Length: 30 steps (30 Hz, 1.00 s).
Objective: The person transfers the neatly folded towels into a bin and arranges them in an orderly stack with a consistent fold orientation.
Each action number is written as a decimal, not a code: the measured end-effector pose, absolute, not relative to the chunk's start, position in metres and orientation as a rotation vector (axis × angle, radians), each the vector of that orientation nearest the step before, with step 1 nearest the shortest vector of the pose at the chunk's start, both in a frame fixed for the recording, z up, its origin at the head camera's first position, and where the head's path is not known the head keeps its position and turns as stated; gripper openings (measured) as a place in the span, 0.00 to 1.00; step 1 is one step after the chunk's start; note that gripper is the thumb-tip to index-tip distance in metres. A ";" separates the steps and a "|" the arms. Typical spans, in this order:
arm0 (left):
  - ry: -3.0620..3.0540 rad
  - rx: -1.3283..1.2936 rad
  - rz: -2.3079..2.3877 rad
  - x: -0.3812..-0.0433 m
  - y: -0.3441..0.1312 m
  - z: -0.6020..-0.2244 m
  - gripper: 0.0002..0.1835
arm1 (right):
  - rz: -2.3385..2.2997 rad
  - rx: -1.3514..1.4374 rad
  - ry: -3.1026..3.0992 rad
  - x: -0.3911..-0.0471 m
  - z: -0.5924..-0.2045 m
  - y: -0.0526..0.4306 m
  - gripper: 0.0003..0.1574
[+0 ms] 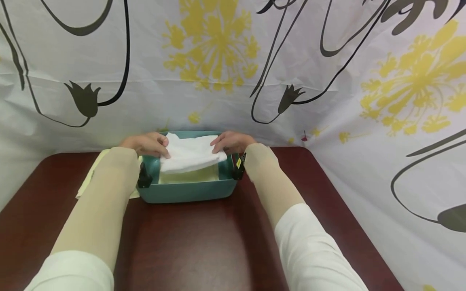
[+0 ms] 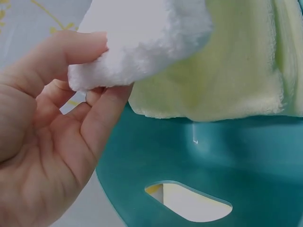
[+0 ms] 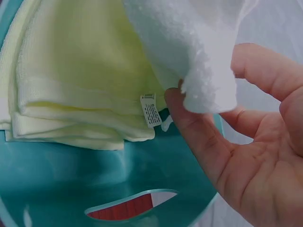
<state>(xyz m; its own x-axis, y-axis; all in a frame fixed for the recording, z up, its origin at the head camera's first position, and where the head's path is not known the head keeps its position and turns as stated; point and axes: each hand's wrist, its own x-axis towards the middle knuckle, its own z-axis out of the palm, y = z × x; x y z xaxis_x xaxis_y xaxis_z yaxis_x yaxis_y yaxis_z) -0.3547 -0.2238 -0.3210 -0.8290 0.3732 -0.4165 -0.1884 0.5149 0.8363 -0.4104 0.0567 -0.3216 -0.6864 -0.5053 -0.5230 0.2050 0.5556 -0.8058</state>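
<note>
Both hands hold a folded white towel (image 1: 193, 152) above a teal basin (image 1: 187, 193). My left hand (image 1: 147, 144) pinches its left edge, thumb on top and fingers beneath, as the left wrist view shows. On the opposite side my right hand (image 1: 233, 142) grips the towel's right edge between thumb and fingers. Under the white towel, folded pale yellow cloths (image 1: 189, 175) lie inside the basin. A small printed tag (image 3: 150, 111) sticks out from the yellow cloth (image 3: 85, 71) in the right wrist view. Cut-out handle slots (image 2: 189, 201) show in the basin's end walls.
Another pale yellow cloth (image 1: 91, 173) lies on the dark red-brown table (image 1: 189, 242) left of the basin, partly hidden behind the left forearm. A white curtain (image 1: 225, 101) with yellow and grey flower prints hangs right behind the basin and along the right side.
</note>
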 end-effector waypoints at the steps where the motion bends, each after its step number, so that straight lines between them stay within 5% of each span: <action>1: 2.189 0.147 1.295 -0.355 -0.225 -0.321 0.16 | -1.164 -0.235 2.016 -0.411 -0.322 0.056 0.31; 30: 2.099 0.168 1.052 -0.381 -0.236 -0.346 0.08 | -0.894 -0.223 1.987 -0.429 -0.351 0.041 0.30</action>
<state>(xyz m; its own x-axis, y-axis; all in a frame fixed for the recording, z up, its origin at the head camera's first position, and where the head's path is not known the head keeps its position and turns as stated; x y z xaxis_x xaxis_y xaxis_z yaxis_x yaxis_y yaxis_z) -0.3810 -0.2358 -0.3463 -0.6968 0.4255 -0.5774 -0.2081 0.6505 0.7305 -0.4290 0.0415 -0.3509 -0.5641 -0.4780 -0.6732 0.1865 0.7205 -0.6679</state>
